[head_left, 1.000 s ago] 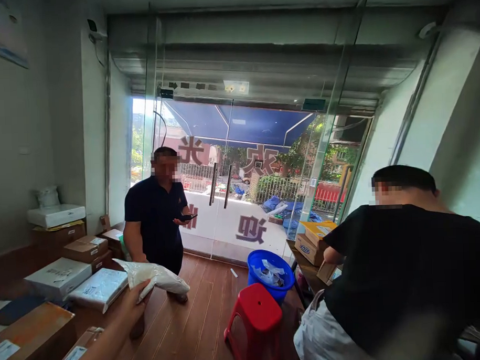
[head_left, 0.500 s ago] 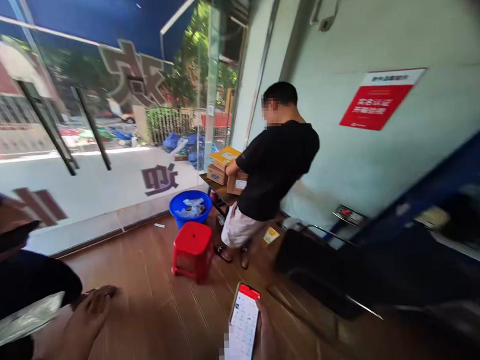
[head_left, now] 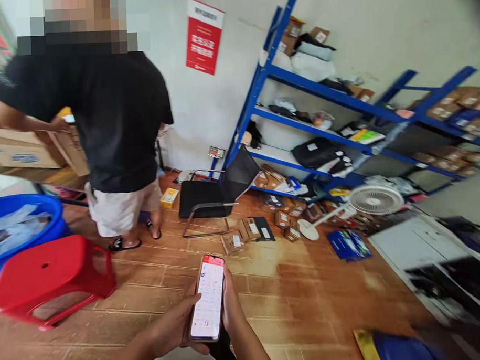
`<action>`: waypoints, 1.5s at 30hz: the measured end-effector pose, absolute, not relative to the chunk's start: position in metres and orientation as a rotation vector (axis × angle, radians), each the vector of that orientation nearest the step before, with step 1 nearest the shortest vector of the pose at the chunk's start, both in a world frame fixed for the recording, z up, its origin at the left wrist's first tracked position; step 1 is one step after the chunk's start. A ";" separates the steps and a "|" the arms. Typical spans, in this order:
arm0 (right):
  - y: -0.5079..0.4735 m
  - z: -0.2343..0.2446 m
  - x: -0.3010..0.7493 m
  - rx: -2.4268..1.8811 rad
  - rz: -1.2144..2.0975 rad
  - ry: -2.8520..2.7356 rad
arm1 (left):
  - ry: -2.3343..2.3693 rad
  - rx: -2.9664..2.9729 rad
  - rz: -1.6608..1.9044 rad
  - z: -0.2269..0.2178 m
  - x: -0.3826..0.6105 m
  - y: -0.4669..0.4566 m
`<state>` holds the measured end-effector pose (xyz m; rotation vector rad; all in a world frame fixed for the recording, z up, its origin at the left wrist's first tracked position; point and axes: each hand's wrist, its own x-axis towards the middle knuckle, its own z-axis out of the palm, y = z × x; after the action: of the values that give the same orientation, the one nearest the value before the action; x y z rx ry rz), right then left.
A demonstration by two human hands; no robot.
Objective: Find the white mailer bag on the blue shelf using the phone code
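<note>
A smartphone (head_left: pixel 208 302) is held upright low in the middle of the view, its lit screen showing a red top bar and rows of small icons. My left hand (head_left: pixel 180 321) grips its left side, with the thumb resting at the edge of the screen and fingers behind it. Along the right edge my right hand (head_left: pixel 230 301) is closed around the phone. The fingers behind the phone are mostly hidden.
A person in a black T-shirt (head_left: pixel 115 116) stands at a table with cardboard boxes (head_left: pixel 26 153). Nearby are a red stool (head_left: pixel 50 276), a blue tub (head_left: pixel 56 212), a black chair (head_left: pixel 201 197), blue shelves (head_left: pixel 319 82) of parcels, floor parcels (head_left: pixel 247 229) and a white fan (head_left: pixel 376 199).
The view has swung right, bringing the shelves and fan in. My left hand, which was off to the left and empty, now holds the phone together with my right hand.
</note>
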<state>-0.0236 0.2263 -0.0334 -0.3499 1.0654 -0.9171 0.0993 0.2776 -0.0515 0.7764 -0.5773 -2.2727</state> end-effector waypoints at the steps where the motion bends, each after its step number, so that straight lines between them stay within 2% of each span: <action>1: 0.228 -0.031 -0.039 -0.403 -0.974 1.099 | -0.599 0.809 -2.312 -0.044 0.089 0.273; 5: 0.235 -0.024 -0.105 -0.617 -1.235 1.205 | -0.675 0.782 -2.347 -0.016 0.038 0.253; 7: 0.240 -0.019 -0.141 -0.652 -1.258 1.162 | -0.754 0.762 -2.332 -0.009 0.007 0.244; 16: 0.266 0.000 -0.302 -0.721 -1.386 1.054 | -1.034 0.724 -2.327 -0.013 -0.162 0.214; 26: 0.278 -0.015 -0.425 -0.691 -1.602 1.220 | -1.256 0.749 -2.467 -0.003 -0.306 0.201; 37: 0.218 -0.019 -0.495 -0.281 -1.845 1.216 | -1.333 0.668 -2.663 -0.029 -0.385 0.124; 45: 0.138 -0.016 -0.559 -0.074 -1.965 1.470 | -1.555 0.672 -2.747 -0.023 -0.448 0.043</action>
<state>-0.5586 0.1385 -0.0163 -0.0745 1.4701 -1.9647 -0.4481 0.0434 -0.0227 0.6723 -1.5548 -2.7471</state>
